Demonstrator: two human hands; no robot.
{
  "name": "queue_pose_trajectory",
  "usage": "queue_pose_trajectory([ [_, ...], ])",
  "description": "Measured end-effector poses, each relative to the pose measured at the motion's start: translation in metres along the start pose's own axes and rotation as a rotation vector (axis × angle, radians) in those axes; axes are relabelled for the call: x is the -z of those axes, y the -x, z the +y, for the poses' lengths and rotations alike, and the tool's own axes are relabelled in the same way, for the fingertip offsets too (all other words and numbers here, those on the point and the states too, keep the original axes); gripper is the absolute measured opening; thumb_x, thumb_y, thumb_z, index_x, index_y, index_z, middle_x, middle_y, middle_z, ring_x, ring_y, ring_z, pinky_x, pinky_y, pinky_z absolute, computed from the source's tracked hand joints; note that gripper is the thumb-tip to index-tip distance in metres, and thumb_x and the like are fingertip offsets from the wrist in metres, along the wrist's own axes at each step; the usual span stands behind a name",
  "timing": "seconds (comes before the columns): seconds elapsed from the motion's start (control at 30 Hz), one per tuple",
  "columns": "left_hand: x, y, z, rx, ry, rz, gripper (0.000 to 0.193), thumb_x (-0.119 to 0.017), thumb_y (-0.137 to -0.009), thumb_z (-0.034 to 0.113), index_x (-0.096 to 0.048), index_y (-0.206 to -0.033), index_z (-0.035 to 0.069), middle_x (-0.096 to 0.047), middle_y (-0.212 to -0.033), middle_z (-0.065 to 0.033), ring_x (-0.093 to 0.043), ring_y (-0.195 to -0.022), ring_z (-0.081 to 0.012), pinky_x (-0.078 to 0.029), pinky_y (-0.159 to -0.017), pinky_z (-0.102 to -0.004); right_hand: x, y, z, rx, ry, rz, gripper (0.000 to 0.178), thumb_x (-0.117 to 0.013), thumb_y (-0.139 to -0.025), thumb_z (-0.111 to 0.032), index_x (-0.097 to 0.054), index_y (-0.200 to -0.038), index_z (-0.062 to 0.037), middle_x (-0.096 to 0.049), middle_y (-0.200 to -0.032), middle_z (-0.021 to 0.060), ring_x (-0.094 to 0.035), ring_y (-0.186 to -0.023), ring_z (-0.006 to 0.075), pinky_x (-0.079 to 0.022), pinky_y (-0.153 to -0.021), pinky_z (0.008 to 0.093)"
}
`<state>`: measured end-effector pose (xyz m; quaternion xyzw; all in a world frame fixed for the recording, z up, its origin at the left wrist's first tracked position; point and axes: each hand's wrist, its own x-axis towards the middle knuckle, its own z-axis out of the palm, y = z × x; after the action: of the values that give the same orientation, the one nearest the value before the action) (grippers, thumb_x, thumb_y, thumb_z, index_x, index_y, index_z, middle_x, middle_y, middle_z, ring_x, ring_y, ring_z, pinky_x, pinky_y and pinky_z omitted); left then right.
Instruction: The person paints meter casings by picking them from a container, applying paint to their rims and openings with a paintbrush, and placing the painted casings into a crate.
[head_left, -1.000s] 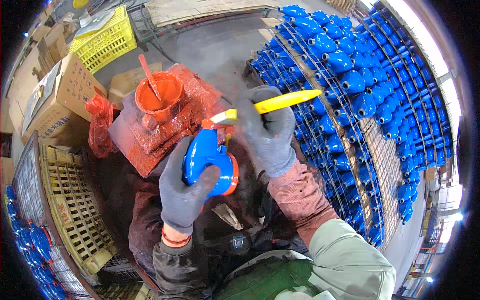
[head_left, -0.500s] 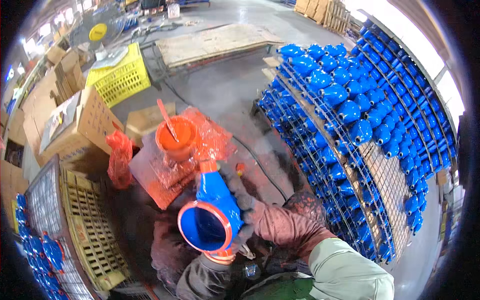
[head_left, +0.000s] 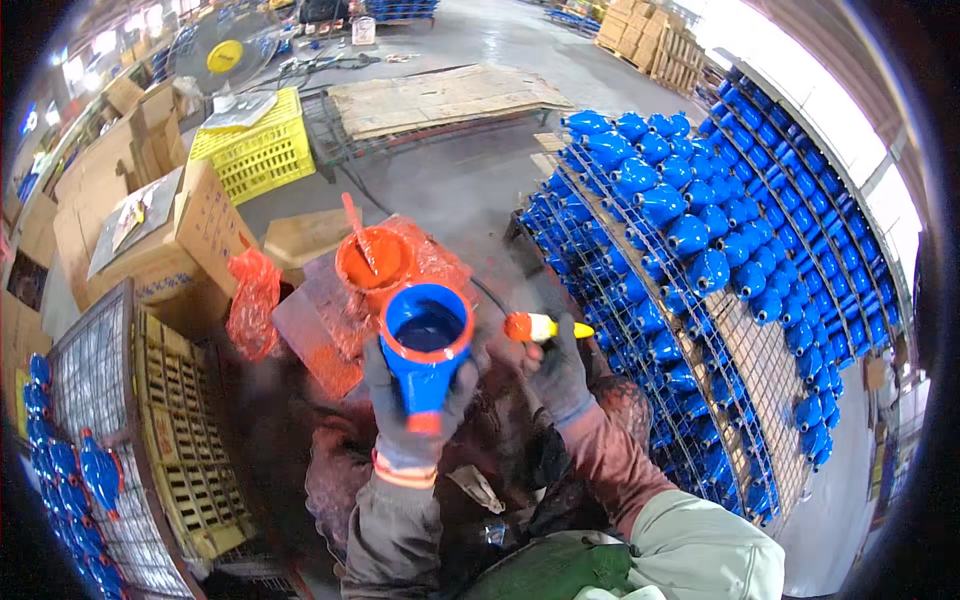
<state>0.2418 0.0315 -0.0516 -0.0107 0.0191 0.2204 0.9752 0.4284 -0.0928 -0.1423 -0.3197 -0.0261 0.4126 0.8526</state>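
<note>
My left hand (head_left: 402, 447), gloved in grey, is closed around a blue metal pipe fitting (head_left: 420, 372). The fitting's wide round opening, with an orange-red rim, faces up and away; its narrow orange-red end points toward me. To the right, apart from the fitting, my gloved right hand (head_left: 562, 378) grips a short brush-like tool (head_left: 540, 327), red at one end, pale in the middle and yellow at the tapered tip. Just beyond the fitting stands an orange-red paint bucket (head_left: 358, 296), with a red-coated stick (head_left: 352, 218) leaning in it. The fitting partly hides the bucket.
A wire rack (head_left: 735, 340) of blue fittings (head_left: 690, 235) rises at right. At left are a pale slatted crate (head_left: 185, 430), a red plastic bag (head_left: 254, 305) and a cardboard box (head_left: 195, 240). Farther off are a yellow crate (head_left: 265, 150) and a board-topped platform (head_left: 440, 100).
The fitting has turned, its narrow end swinging from pointing away to pointing toward me. My right hand has left the fitting and moved right, with the brush-like tool now plainly visible in it.
</note>
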Motion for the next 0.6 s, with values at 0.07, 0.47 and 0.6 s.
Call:
queue_pose_trajectory([
  [0.07,0.021,-0.003,0.009,-0.219,-0.167,0.023,0.073,-0.054,-0.085,0.062,-0.043,-0.133,0.009,-0.056,-0.121,-0.0152,-0.060,-0.099,-0.0325,-0.057,-0.080,-0.0488,0.008,0.039,0.005,0.032,0.063,0.055,0.034,-0.049,-0.098,-0.043,-0.053,-0.106,-0.0105,-0.050,-0.073,-0.0002,-0.048,-0.061,0.0081,-0.037,-0.050,0.0226],
  [0.47,0.005,0.103,-0.043,-1.188,-2.023,-0.109,0.086,-0.082,-0.067,0.021,-0.032,-0.136,0.011,-0.037,-0.136,-0.0138,-0.049,-0.116,-0.0360,-0.046,-0.094,-0.0493,-0.048,0.183,-0.055,0.432,0.688,0.037,0.020,-0.057,-0.088,-0.009,-0.066,-0.103,0.0002,-0.066,-0.092,0.0080,-0.059,-0.075,0.0133,-0.048,-0.064,0.0260],
  [0.6,-0.010,0.125,-0.064,-1.377,-2.158,-0.319,0.095,-0.087,-0.059,0.009,-0.031,-0.133,0.027,-0.040,-0.132,-0.0145,-0.051,-0.113,-0.0355,-0.050,-0.090,-0.0473,-0.094,0.200,-0.069,0.561,0.688,-0.263,0.021,-0.061,-0.079,-0.003,-0.069,-0.097,0.0032,-0.067,-0.089,0.0118,-0.059,-0.073,0.0174,-0.046,-0.063,0.0295],
])
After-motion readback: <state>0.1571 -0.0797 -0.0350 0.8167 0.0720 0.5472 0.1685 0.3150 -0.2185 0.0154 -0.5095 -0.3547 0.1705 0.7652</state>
